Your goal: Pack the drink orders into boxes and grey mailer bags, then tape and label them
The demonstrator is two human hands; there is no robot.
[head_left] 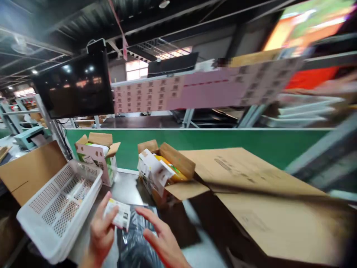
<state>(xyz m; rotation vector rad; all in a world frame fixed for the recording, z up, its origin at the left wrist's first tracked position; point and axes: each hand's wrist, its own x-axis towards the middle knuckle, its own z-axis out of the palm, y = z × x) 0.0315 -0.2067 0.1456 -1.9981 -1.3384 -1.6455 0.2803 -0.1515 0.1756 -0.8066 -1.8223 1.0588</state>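
Note:
My left hand [100, 227] grips a small white printed label [119, 214] between thumb and fingers; a yellow spot shows at its upper left corner. Close by on the right, my right hand [161, 236] holds nothing, its thumb and index finger spread apart toward the label. Beneath both hands lies a shiny dark plastic bag [136, 249] on the grey worktop. The print on the label is too blurred to read.
A white perforated basket [30, 221] stands on the left. Behind it is an open carton [96, 160]; another open carton [156, 178] holds orange-yellow packages. Large flat cardboard [262, 219] covers the right side. A green partition [223, 138] and a dark monitor [75, 85] stand behind.

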